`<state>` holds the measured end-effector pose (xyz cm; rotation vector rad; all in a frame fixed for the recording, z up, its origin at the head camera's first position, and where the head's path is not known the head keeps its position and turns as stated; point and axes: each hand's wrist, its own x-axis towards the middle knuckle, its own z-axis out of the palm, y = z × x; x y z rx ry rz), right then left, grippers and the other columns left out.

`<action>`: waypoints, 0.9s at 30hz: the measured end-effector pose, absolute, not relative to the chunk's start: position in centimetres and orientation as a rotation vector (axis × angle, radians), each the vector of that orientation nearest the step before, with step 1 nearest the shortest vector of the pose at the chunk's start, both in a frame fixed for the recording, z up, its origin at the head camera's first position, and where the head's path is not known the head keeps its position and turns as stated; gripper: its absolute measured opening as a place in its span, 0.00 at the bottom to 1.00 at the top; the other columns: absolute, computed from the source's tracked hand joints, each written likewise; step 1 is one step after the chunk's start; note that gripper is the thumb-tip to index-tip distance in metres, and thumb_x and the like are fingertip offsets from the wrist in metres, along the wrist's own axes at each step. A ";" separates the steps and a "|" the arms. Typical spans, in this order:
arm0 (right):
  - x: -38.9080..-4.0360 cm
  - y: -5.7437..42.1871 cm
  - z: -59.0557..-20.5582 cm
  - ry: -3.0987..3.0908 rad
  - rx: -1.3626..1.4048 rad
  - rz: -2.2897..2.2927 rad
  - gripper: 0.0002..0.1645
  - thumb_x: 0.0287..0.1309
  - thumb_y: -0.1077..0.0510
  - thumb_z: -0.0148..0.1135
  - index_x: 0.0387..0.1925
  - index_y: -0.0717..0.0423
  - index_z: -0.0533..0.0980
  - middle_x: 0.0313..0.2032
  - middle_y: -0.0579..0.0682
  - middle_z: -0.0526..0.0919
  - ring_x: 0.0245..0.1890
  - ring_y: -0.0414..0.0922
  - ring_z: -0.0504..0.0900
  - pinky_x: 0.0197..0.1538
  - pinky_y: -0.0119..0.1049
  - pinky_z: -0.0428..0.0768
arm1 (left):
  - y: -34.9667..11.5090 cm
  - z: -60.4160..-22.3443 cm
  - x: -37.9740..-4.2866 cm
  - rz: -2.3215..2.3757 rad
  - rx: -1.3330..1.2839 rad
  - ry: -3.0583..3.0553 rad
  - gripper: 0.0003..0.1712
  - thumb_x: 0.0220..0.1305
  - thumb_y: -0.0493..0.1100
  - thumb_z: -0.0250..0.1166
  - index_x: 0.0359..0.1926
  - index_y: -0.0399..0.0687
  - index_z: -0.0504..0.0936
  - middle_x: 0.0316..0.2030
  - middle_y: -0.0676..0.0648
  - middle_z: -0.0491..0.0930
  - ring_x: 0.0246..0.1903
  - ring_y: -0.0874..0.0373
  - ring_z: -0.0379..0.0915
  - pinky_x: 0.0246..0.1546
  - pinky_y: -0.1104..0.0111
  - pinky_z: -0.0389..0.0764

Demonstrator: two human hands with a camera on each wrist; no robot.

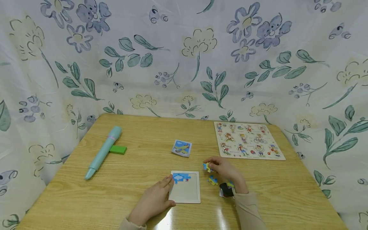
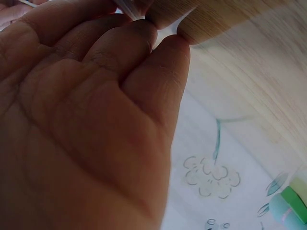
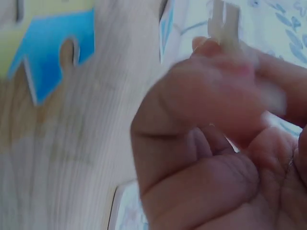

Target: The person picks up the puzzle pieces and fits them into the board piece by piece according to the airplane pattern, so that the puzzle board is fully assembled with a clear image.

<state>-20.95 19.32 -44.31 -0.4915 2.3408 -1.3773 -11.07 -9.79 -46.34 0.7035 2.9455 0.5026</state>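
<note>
My right hand (image 1: 223, 168) pinches a blue-and-yellow jigsaw piece (image 1: 206, 166) between thumb and fingers, above the table to the right of a square puzzle tray (image 1: 185, 194). The right wrist view shows that piece's pale side (image 3: 225, 21), partly blurred. Joined blue pieces (image 1: 180, 177) lie along the tray's top left. With fingers fairly straight, my left hand (image 1: 155, 198) rests at the tray's left edge. Below my right hand lies a loose yellow-and-blue piece (image 1: 212, 180). More pieces near the wrist are partly hidden by the black wrist camera (image 1: 227, 189).
A small airplane picture card (image 1: 182, 148) lies behind the tray. At the back right is a board with sports figures (image 1: 247, 140). On the left, a teal pen-shaped tube (image 1: 103, 153) lies against a green block (image 1: 118, 149). A floral curtain (image 1: 172, 57) surrounds the wooden table.
</note>
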 end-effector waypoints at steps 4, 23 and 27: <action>-20.8 18.3 -44.4 2.213 -0.430 -1.483 0.17 0.68 0.64 0.53 0.51 0.74 0.69 0.27 0.52 0.79 0.22 0.38 0.77 0.26 0.29 0.80 | -9.8 -46.3 -11.0 0.507 0.708 2.940 0.46 0.52 0.57 0.72 0.65 0.33 0.70 0.68 0.37 0.66 0.67 0.44 0.66 0.61 0.50 0.75; -18.0 10.8 -44.9 2.158 -0.339 -1.332 0.05 0.59 0.67 0.62 0.34 0.64 0.73 0.19 0.51 0.80 0.12 0.38 0.77 0.17 0.31 0.81 | -9.8 -46.1 -11.1 0.494 0.683 2.921 0.46 0.53 0.58 0.71 0.65 0.34 0.70 0.69 0.38 0.65 0.67 0.44 0.65 0.62 0.50 0.74; -18.0 10.6 -45.3 2.196 -0.355 -1.313 0.05 0.59 0.67 0.62 0.31 0.63 0.72 0.17 0.50 0.78 0.10 0.37 0.75 0.15 0.29 0.78 | -9.9 -46.1 -11.1 0.478 0.692 2.926 0.46 0.53 0.59 0.71 0.65 0.34 0.70 0.69 0.38 0.66 0.67 0.44 0.66 0.62 0.51 0.74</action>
